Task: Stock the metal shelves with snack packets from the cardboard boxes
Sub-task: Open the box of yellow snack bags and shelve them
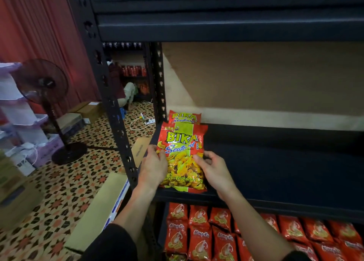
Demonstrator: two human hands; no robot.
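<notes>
Holding a packet (183, 154) by its two side edges at the left end of the middle shelf (275, 172). Nearest the camera, red packets (199, 241) lie in rows on the level below, directly beneath the hands. A box (102, 207) sits on the floor (59, 191) just left of the post (118, 122).

The left hand (152, 162) has its fingers curled onto the packet's left edge. The right hand (214, 172) pinches the right edge between thumb and fingers. Both are thus clamped on the packet, which is tilted with its top away from the person and its bottom seam close to the shelf's front lip. Whether it bears on the shelf cannot be told. Behind it a rear packet (185, 117) stands near the back, its lower part hidden by the held one.

Likely faults:
(a) Released this far forward, the glossy film may slide over the lip and drop onto the red packets.
(b) Pushed back too hard, it may tip or crush the rear packet.
(c) The shelf end looks open beside the post, so a leftward nudge could send it down toward the box.
(d) A tight squeeze could break the contents.

Farther off, a fan (43, 85) and a cord (141, 120) are well apart from the work.
</notes>
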